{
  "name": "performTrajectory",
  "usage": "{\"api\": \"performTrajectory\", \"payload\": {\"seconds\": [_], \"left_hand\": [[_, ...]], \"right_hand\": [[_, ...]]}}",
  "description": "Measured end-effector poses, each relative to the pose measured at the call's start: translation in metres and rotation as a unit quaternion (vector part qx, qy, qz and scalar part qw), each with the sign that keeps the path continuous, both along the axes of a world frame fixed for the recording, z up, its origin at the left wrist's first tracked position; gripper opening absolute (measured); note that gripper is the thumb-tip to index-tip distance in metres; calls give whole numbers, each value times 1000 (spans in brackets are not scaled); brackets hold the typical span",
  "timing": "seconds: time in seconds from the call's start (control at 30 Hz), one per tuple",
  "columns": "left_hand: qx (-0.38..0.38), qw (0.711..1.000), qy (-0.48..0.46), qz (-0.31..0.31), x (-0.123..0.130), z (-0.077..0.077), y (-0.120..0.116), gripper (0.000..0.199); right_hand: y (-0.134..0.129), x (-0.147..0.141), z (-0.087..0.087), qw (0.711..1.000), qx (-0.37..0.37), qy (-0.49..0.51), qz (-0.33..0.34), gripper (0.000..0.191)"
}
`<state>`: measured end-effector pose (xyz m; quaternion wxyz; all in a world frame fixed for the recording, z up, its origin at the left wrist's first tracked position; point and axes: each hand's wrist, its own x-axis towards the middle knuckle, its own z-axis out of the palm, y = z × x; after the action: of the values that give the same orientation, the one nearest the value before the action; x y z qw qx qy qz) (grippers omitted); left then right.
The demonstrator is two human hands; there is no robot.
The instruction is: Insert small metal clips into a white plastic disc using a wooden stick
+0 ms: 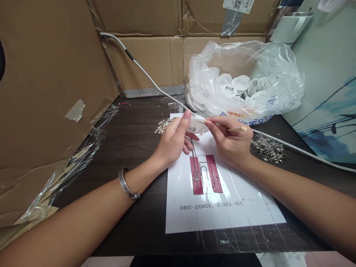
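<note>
My left hand [175,139] is closed on the edge of a round translucent white disc [198,127], thumb on top. Small dark marks or parts show on the disc's face. My right hand [232,139] is in a pinch at the disc's right edge, and a thin wooden stick [237,129] pokes out from between its fingers. What lies right at those fingertips is too small to make out. Both hands are above a printed sheet [205,218] with a red and grey drawing. Beside my left hand lies a pile of small shiny metal parts [164,125].
A second pile of metal parts [268,147] lies to the right. Behind stands an open plastic bag [244,105] with several similar discs. A white cable [150,78] crosses the dark table [133,226]. Cardboard walls [50,74] rise left and behind; a white mug [290,27] is at back right.
</note>
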<state>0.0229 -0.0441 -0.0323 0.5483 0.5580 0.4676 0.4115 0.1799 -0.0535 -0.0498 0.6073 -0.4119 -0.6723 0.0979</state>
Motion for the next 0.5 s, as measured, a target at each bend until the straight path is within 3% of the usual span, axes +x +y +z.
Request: {"api": "performTrajectory", "payload": {"seconds": [0.3,0.5], "left_hand": [[-21,988,-132,-82,-6,0,4,47],[-40,977,-179,-108,-8,2,7,56]], "right_hand": [[2,6,-2,997,6,-53,51,19],[-5,8,4,992,-4,-42,119,22]]}}
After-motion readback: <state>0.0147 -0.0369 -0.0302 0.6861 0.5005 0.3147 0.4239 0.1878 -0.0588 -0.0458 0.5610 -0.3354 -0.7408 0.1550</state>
